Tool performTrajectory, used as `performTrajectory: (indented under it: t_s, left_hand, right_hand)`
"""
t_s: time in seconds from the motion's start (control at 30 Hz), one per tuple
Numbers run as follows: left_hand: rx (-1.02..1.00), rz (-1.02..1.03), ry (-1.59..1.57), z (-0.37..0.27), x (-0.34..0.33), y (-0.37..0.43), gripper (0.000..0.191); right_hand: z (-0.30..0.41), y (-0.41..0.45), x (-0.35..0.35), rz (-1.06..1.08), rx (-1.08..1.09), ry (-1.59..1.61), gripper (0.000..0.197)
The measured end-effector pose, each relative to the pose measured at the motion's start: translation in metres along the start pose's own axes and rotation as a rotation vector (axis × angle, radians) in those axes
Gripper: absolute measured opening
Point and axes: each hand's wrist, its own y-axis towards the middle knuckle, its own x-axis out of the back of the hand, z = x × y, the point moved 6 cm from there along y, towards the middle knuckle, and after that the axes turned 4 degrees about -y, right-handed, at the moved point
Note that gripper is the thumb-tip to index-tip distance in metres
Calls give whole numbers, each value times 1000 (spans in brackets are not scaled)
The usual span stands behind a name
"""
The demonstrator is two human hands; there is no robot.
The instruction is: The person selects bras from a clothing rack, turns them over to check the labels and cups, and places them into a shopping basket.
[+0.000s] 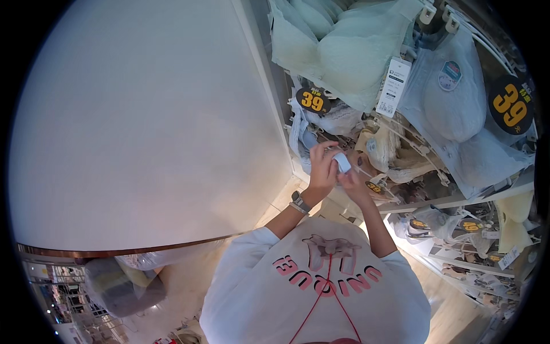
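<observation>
My left hand (321,170), with a watch (297,198) on its wrist, grips a small white object (342,162) that looks like a curled tag or strip. The fingers of my right hand (353,182) pinch its lower end, and some fingertips are blurred. Both hands are in front of my chest, close to a rack of bras. Just beyond them hang pale blue lace bras (306,139) and a cream bra (377,148) with a round sticker. Near my right wrist is a small round price sign (374,187).
A large white panel (150,129) fills the left side. Pale green bras (356,51) with a white hang tag (393,87) and light blue bras (451,94) hang above. Lower shelves (472,262) hold more bras at the right. A plastic-wrapped bundle (124,288) lies at lower left.
</observation>
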Motion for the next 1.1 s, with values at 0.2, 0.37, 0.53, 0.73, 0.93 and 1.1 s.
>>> performTrajectory:
  t_s: [0.2,0.37,0.53,0.73,0.93,1.1]
  left_hand:
    - [150,195,-133,18,4,-5,27]
    - [190,370,-107,34,17,11,28]
    - [429,16,-509,113,95,61,39]
    - [582,33,-497,148,86,106,35]
    - [509,127,-557,159,80,97,28]
    - [465,185,-587,153,86,94,29]
  right_hand:
    - [-28,2,-26,148,-96,230,67]
    - [-27,28,-40,32,-8,210,57]
    - [-1,55,-31,-12,-190,-6,18]
    - [17,109,-36,71,3,-371,29]
    - [27,151,-48,-239,-15,-737,47]
    - [4,167,-49,-363,-20,-631,35]
